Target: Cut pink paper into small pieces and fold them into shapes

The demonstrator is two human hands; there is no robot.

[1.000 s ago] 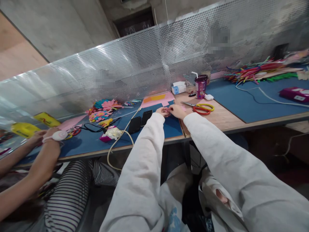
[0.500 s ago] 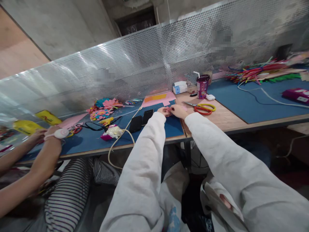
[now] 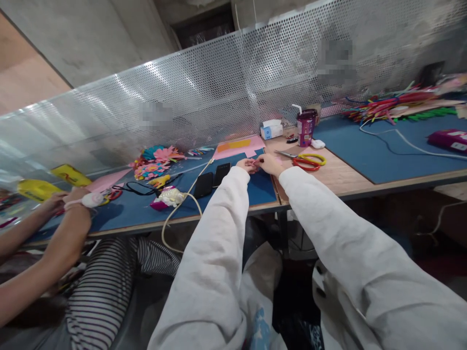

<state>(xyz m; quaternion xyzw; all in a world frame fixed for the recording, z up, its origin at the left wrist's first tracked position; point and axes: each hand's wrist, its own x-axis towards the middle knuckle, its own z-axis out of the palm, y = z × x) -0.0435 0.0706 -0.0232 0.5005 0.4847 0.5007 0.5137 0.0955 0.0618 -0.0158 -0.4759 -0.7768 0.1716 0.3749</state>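
Observation:
My left hand (image 3: 245,166) and my right hand (image 3: 269,164) meet over the blue mat (image 3: 259,190), fingers pinched together on a small pink piece (image 3: 255,165) held between them. The piece is too small to name beyond its colour. Both arms reach out in pale sleeves. Red and yellow scissors (image 3: 305,161) lie just right of my right hand on the wooden table (image 3: 339,176). Two dark phones (image 3: 212,179) rest on the mat just left of my left hand. Pink and orange paper sheets (image 3: 238,147) lie beyond my hands.
A perforated metal screen (image 3: 226,92) backs the table. A purple cup with a straw (image 3: 305,127) and a tissue box (image 3: 271,130) stand behind the scissors. Paper flowers (image 3: 156,163) sit at the left. Another person's arms (image 3: 54,228) work at far left. Coloured strips (image 3: 394,104) pile at far right.
The view has shifted slightly. My hands stay together on the pink piece, with only small finger movement.

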